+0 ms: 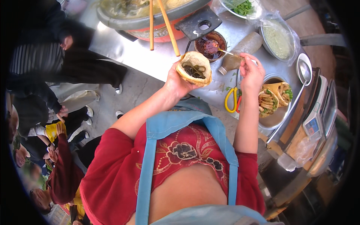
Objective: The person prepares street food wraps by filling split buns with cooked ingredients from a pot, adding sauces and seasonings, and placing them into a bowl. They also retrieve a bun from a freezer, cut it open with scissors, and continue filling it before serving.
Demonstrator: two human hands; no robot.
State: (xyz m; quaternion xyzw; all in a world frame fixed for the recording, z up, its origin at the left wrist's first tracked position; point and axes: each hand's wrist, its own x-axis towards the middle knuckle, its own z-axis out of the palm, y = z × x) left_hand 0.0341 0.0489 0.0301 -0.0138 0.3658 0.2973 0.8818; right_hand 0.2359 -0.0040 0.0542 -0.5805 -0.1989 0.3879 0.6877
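My left hand (pixel 174 83) is closed around a round flatbread pocket (pixel 198 58), its opening facing up. Dark green strips, like kelp, lie inside (pixel 194 70). Between the fingertips of my right hand (pixel 252 73) is the handle of a spoon (pixel 226 51). Its bowl end is at the dark red sauce (pixel 204 45) in a small round bowl, just beyond the bread. A clear plastic bottle (pixel 247 45) lies under the spoon handle. By my right forearm are scissors (pixel 227 100) with yellow and red handles, and a metal basin (pixel 267 123) containing filled flatbreads (pixel 267 100).
A large pot (pixel 116 23) stands at the back, with long chopsticks (pixel 170 33) across its rim. Bowls of chopped greens (pixel 242 6) and pale minced food (pixel 277 40) are back right. A ladle (pixel 303 71) and a scale (pixel 314 123) sit right. Several people stand left.
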